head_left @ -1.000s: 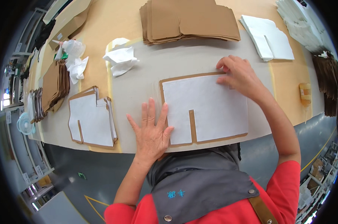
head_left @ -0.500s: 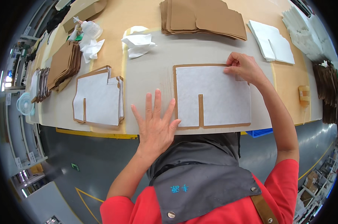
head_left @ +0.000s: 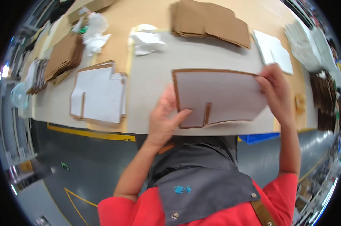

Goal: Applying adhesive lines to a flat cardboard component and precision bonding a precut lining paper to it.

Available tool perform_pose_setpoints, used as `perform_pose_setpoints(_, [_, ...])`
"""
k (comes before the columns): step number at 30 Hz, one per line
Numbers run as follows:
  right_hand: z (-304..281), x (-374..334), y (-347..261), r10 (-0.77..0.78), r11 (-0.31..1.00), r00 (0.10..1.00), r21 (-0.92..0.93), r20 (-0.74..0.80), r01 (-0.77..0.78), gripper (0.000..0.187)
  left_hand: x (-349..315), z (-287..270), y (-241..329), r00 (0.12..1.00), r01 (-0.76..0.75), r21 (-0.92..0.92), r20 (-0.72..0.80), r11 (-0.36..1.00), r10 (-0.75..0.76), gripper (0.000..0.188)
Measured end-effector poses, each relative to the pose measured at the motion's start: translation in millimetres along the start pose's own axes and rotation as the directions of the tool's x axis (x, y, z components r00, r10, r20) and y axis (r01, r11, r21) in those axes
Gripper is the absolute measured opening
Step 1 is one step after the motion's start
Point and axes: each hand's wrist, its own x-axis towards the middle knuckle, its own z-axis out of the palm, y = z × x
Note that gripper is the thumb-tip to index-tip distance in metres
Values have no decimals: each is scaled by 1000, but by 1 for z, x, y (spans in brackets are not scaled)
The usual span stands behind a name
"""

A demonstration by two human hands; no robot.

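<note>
Tabletop [head_left: 146,96], near edge: a brown-bordered white panel [head_left: 223,90], flat earlier, is now lifted and bowed, so apparently carried rather than resting. The left hand [head_left: 163,118], previously spread beside it, clasps its left edge; the right hand [head_left: 278,93] pinches the far right corner.

So the left forearm [head_left: 136,169] is angled up and inward, and the left hand [head_left: 163,116] is set lower of the two, its thumb stretched out to the right and its fingers pointed up, kinda blurred. The right forearm [head_left: 290,150] is held nearly upright in the view, elbow bent. The right hand [head_left: 276,92] is raised higher and turned inward, its fingers curled and its thumb brought against them in a pinch.
</note>
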Motion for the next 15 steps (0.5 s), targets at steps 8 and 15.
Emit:
perform_pose_setpoints(8, [36,30,-86,115,981,953,118,282,-154,18,-28,-87,101,929,316,-146,-154,937,-337,21])
perform_pose_setpoints(15, [226,135,-110,-6,933,791,287,612,-215,30,2,-266,133,883,275,131,-426,952,-197,34])
